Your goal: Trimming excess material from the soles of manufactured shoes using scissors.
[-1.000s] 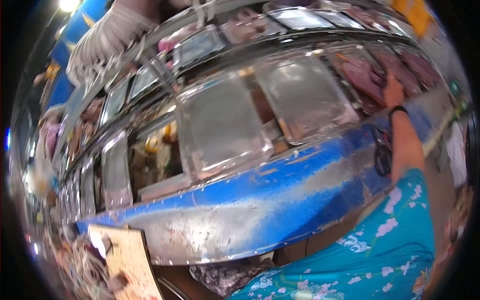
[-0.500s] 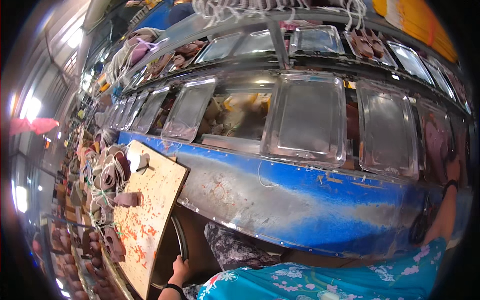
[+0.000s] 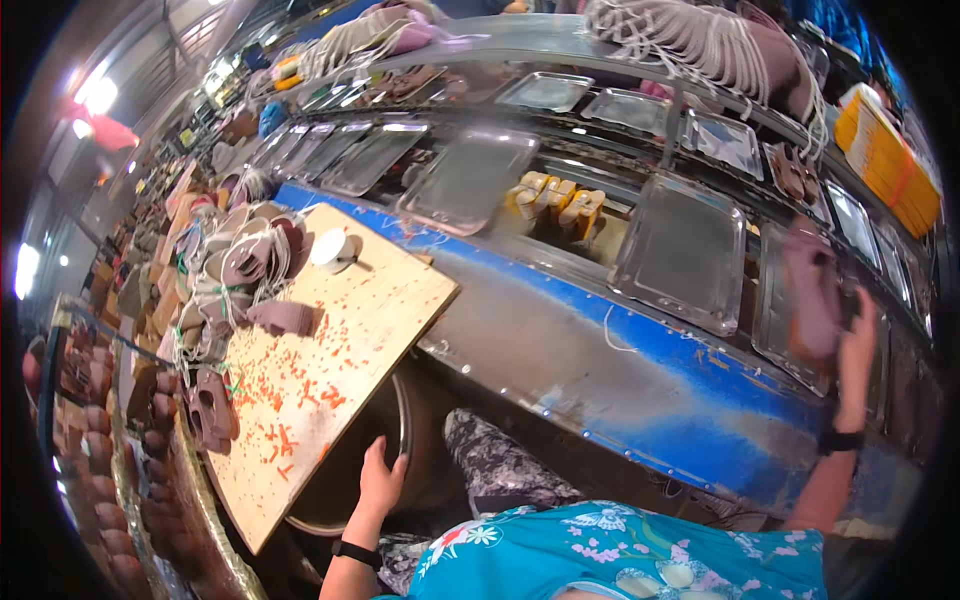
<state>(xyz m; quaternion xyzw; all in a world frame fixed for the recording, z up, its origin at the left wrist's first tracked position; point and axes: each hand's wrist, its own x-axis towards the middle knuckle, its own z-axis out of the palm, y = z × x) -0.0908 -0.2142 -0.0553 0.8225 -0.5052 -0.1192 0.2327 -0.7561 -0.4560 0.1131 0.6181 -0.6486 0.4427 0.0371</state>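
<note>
The right hand (image 3: 856, 335) is at three o'clock in the view, with its fingers bent against the lower right side of a mauve shoe piece (image 3: 812, 285). It seems to have hold of this piece, although blur hides how tightly the fingers close. The piece stands over a metal tray (image 3: 772, 318); whether it touches the tray, I cannot tell.

The left hand (image 3: 382, 480) is at seven o'clock, half open, with the thumb apart from the fingers, and no thing is seen in it. It is just beside the curved rim (image 3: 404, 415) of a round container, below the edge of a wooden board (image 3: 300, 400) at eight o'clock. On this board lie orange-red scraps (image 3: 285, 440) and a single mauve part (image 3: 285, 318).

For good handling, I think the grip should be on the firm side edge, so the piece is not bent. It is better to keep it flat and clear of the raised tray rims, also of the neighbour tray (image 3: 690, 252) between two and three o'clock. The free hand could usefully support the other end.
</note>
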